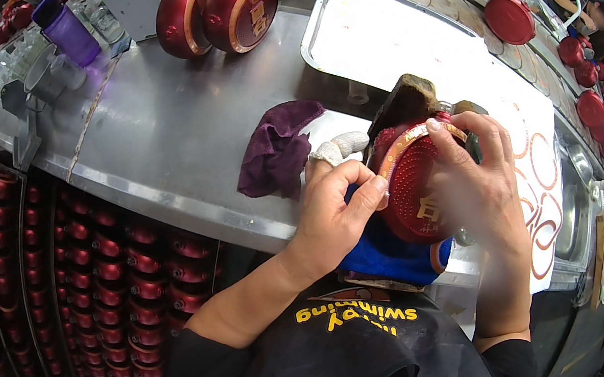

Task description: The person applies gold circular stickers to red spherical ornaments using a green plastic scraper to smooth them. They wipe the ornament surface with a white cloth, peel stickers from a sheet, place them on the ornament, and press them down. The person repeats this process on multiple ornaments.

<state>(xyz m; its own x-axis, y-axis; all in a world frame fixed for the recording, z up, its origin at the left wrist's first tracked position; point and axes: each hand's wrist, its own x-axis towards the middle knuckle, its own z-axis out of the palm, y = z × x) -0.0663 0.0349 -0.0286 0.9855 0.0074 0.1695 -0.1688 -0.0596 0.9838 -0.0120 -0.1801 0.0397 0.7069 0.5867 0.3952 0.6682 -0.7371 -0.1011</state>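
A round, flat red bottle (413,211) with a studded face and gold marking leans on a blue cloth (380,262) in front of me. An orange-gold patterned strip (408,141) runs along its upper rim. My left hand (342,210) is closed at the bottle's left edge, thumb and fingertip pinching the strip's end. White knit material (343,148) shows at the fingers of that hand. My right hand (481,173) curls over the bottle's right side, one fingertip pressing on the strip at the top. Its other fingers are partly hidden behind the bottle, and part of the hand is blurred.
A purple cloth (275,153) lies left of my hands on the metal table (146,127). Beyond the bottle sits a brown block (414,92). Two finished-looking red bottles (240,13) stand farther back. Orange rings (544,239) lie on a white sheet at right. Stacked red bottles (116,278) fill racks at left.
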